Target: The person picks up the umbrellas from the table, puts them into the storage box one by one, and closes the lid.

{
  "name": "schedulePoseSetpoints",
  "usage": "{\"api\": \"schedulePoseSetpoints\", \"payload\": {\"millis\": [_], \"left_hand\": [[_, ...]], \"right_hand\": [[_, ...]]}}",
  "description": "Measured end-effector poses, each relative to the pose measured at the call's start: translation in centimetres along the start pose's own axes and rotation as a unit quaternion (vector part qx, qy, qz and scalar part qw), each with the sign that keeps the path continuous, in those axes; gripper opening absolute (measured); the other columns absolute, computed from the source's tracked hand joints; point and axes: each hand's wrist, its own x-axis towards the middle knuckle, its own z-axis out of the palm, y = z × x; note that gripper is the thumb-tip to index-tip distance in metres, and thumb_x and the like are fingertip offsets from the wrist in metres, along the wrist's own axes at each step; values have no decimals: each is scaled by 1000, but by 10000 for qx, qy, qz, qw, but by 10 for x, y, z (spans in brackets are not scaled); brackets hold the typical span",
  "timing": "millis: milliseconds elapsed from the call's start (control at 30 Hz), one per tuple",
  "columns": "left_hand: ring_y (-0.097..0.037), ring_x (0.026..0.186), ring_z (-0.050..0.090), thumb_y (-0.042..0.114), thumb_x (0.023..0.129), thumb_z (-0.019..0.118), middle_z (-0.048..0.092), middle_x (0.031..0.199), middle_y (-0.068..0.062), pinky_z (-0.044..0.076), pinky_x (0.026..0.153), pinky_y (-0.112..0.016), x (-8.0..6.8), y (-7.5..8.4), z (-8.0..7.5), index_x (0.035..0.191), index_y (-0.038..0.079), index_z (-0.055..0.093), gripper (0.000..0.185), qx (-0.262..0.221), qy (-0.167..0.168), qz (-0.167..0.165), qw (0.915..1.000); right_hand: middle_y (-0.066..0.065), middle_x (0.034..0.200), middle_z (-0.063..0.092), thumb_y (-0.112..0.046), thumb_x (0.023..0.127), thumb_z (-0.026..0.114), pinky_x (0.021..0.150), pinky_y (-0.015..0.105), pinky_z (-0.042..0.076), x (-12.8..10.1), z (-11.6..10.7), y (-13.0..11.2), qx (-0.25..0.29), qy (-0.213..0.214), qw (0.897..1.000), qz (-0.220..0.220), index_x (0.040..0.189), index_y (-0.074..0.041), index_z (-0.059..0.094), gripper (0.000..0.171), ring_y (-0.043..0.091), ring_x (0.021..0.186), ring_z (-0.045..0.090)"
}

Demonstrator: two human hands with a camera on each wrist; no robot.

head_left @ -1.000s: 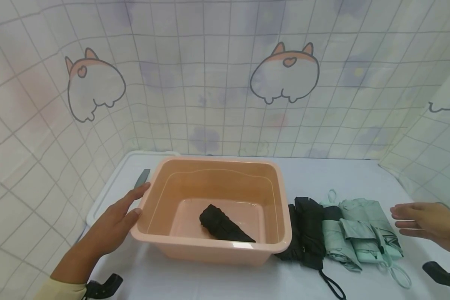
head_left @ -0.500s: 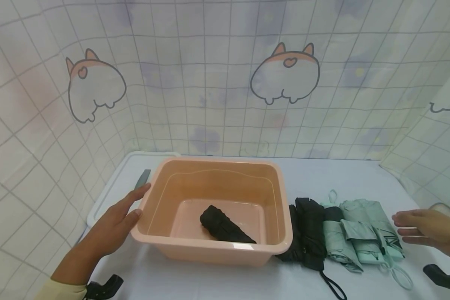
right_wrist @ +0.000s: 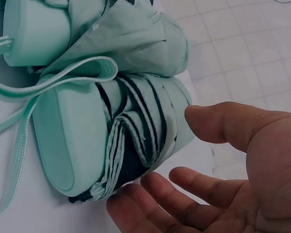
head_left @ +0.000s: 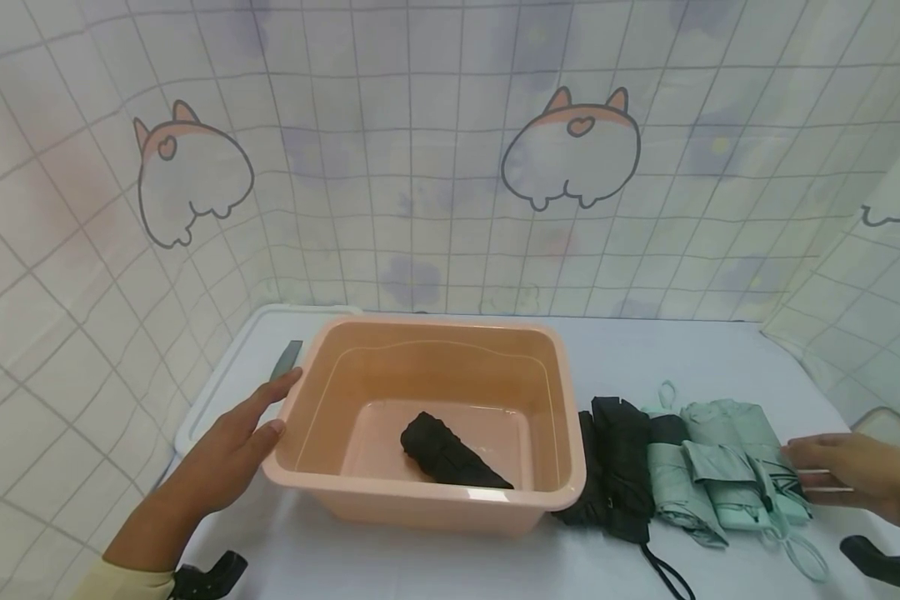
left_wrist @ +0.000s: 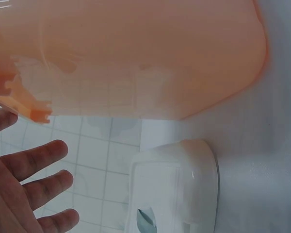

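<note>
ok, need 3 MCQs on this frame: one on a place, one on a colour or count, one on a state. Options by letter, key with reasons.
1. Where does the lone black umbrella lie?
A. inside the peach tub
B. on the white lid
C. under the right hand

2. What colour are the umbrellas nearest the right hand?
A. red
B. mint green
C. yellow

3. How is the left hand placed?
A. gripping an umbrella
B. fingers straight, against the tub's left rim
C. raised clear of the table

Key:
1 A: the head view shows it on the tub's floor.
2 B: the right wrist view shows a mint green umbrella just beside the fingers.
3 B: the head view shows straight fingers at the tub's left corner, holding nothing.
</note>
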Motion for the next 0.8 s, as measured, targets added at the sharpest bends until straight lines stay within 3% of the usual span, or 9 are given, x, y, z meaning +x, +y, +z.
{"api": "schedulePoseSetpoints", "payload": {"millis": [233, 600, 800], "left_hand": [[-45, 135, 47, 40, 109, 40, 45, 156, -14, 38, 93, -78, 0, 0, 1, 164, 35, 25, 57, 1, -48, -83, 10000], [-45, 135, 47, 42, 109, 39, 47, 155, -14, 38, 94, -78, 0, 0, 1, 163, 36, 24, 57, 36, -73, -161, 9998], [-45, 134, 48, 41, 109, 40, 48, 154, -14, 39, 93, -78, -1, 2, -1, 163, 35, 26, 56, -13, -62, -80, 9999]], "right_hand": [[43, 122, 51, -34, 100, 67, 89, 55, 54, 6, 0, 10, 63, 121, 9999, 38, 141, 30, 18, 91, 52, 109, 57], [34, 114, 57, -34, 100, 67, 91, 58, 51, 5, 5, 9, 23, 43, 10000, -29, 136, 33, 23, 87, 49, 107, 56], [40, 119, 51, -32, 102, 62, 92, 60, 50, 7, 6, 8, -28, -125, 9999, -59, 135, 32, 26, 80, 48, 108, 52]]}}
